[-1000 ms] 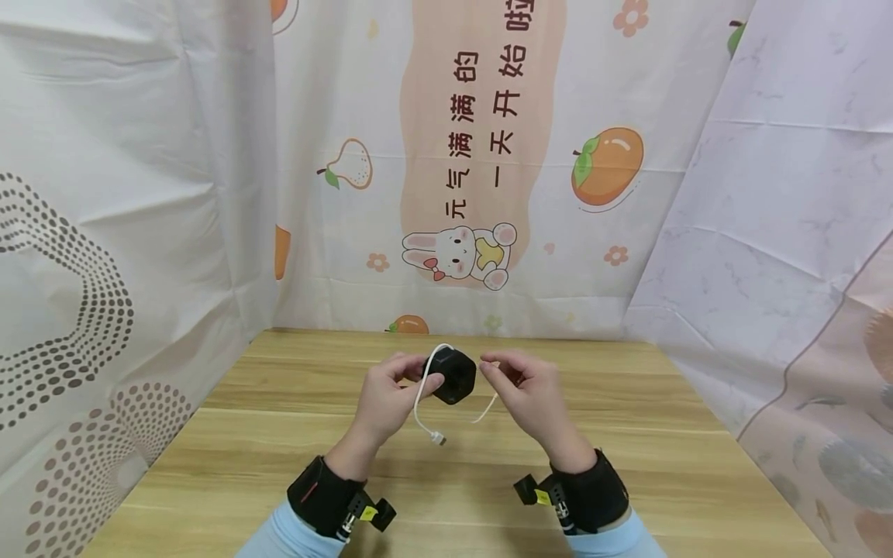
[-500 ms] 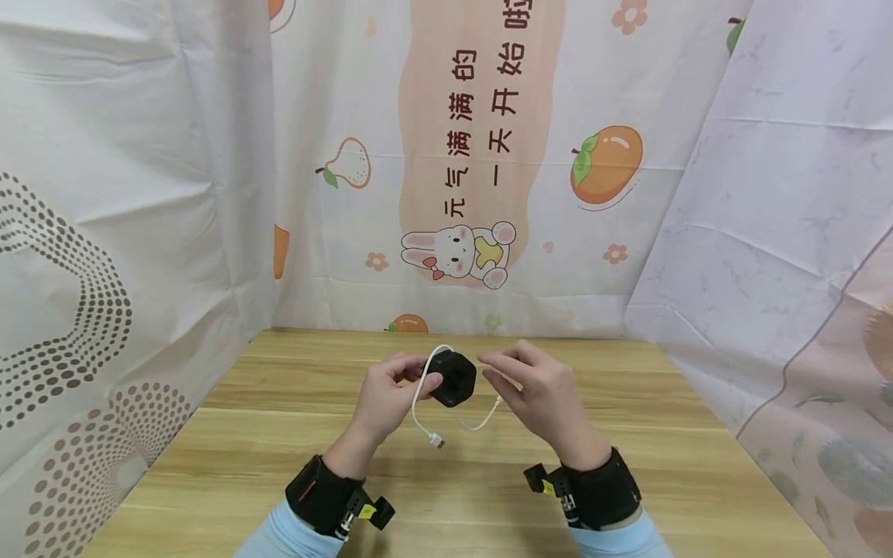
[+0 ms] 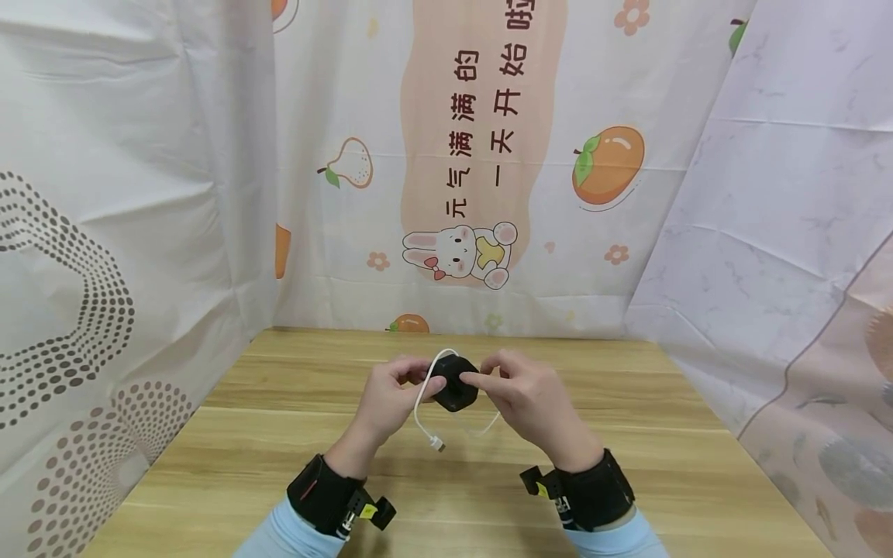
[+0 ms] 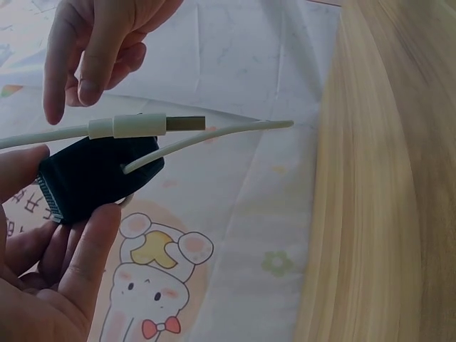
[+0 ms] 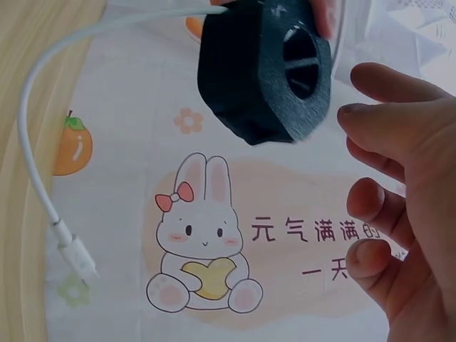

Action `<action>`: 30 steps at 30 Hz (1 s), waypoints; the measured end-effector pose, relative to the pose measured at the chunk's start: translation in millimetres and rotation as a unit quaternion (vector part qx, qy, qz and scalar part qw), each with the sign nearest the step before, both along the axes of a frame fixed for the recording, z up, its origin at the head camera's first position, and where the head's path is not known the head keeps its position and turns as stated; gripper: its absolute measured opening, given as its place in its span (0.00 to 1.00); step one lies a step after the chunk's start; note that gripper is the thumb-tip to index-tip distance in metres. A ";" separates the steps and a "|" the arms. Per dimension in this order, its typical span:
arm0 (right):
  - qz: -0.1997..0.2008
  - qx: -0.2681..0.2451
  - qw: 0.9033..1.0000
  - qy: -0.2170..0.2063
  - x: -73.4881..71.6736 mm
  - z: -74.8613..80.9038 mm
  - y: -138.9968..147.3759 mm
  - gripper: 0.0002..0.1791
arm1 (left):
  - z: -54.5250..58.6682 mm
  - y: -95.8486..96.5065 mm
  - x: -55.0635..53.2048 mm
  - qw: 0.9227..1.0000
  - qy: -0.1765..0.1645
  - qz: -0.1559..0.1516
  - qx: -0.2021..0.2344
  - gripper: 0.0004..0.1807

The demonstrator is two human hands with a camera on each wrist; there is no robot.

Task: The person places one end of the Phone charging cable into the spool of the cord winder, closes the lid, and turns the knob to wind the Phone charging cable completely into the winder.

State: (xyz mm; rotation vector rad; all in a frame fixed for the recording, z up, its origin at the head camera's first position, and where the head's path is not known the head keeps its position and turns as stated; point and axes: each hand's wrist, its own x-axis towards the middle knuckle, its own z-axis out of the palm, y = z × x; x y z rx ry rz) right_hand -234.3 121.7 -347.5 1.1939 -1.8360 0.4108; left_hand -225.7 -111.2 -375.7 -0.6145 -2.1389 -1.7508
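Note:
My left hand [image 3: 392,394] holds a black hexagonal block [image 3: 456,401] between thumb and fingers, above the table. A round hole with a thin bar across it shows in the block [image 5: 249,78] in the right wrist view. Through the block runs a white USB cable [image 3: 419,399]. Its USB-A plug [image 4: 146,126] passes in front of the block in the left wrist view, while the smaller connector [image 5: 77,258] dangles on a loop in the right wrist view. My right hand [image 3: 536,399] holds nothing; its extended index finger overlaps the block's right side in the head view.
Below both hands lies a wood-grain table [image 3: 446,496]. Printed cloth [image 3: 335,232] with fruit, a rabbit and lettering hangs behind it, and more cloth walls off the left and right sides. Black camera straps [image 3: 328,496] wrap both wrists.
My right hand has let go of the cable's small end, drawn back slightly, then come in with its index finger to the block. My left hand keeps its hold, barely shifted.

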 end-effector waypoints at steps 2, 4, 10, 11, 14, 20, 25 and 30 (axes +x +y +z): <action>0.004 0.008 1.000 -0.005 -0.6 -2.2 -2.3 0.19 | -6.0 -0.7 -3.9 1.000 -0.010 -0.014 0.007 0.13; 0.006 0.016 1.000 -0.012 -1.2 -4.5 -4.2 0.19 | -8.6 -0.8 -4.8 1.000 -0.018 -0.023 0.011 0.14; 0.010 0.028 0.999 -0.033 -3.1 -11.1 -7.3 0.14 | -10.1 -0.8 -5.2 0.999 -0.029 -0.037 -0.002 0.15; 0.009 0.029 0.999 -0.035 -3.2 -12.0 -7.7 0.14 | -9.9 -1.0 -5.4 0.999 -0.028 -0.037 -0.008 0.15; 0.001 0.029 0.999 -0.039 -3.4 -14.3 -9.1 0.11 | -9.7 -1.5 -6.5 0.999 -0.024 -0.032 -0.022 0.14; -0.032 0.029 0.998 -0.045 -2.5 -17.6 -10.2 0.12 | -6.7 -1.4 -5.0 0.998 -0.040 -0.045 -0.014 0.13; -0.050 0.030 0.997 -0.047 -2.2 -19.1 -10.9 0.11 | 8.6 -0.2 7.4 0.996 -0.053 -0.065 -0.004 0.14; -0.062 0.040 0.996 -0.046 -1.4 -19.7 -12.0 0.09 | 17.0 0.7 13.4 0.997 -0.048 -0.061 -0.019 0.13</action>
